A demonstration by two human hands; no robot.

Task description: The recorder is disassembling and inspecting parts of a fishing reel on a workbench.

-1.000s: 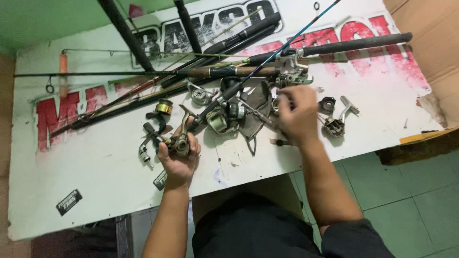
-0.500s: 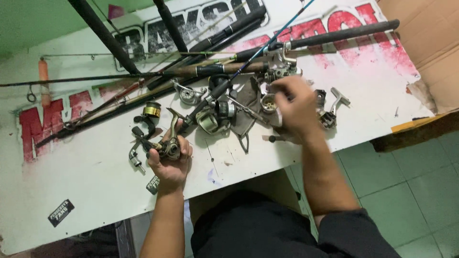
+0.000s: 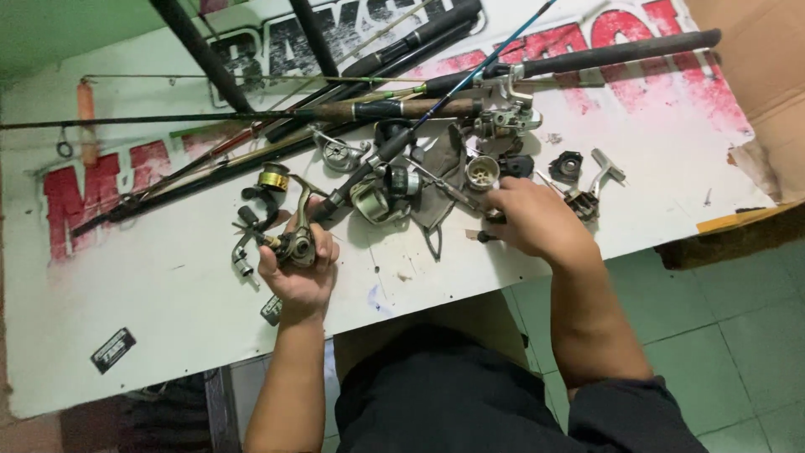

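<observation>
My left hand (image 3: 299, 273) grips a small dark spinning reel body (image 3: 295, 246) with a crank handle (image 3: 241, 262) sticking out to its left, held just above the white table (image 3: 151, 310). My right hand (image 3: 528, 220) rests on the table further right, fingers curled over small dark parts near a pale spool (image 3: 482, 172); what it pinches is hidden. Between the hands lie another reel (image 3: 377, 197) and a grey cloth (image 3: 436, 197).
Several fishing rods (image 3: 352, 109) lie across the far half of the table, one with a mounted silver reel (image 3: 503, 113). A gold spool (image 3: 273, 177), loose reel parts (image 3: 579, 180) and a cardboard box (image 3: 755, 75) at the right edge. Green tiled floor below.
My right hand has come back toward me from the reel parts to the table's near side. My left hand keeps its hold on the reel body.
</observation>
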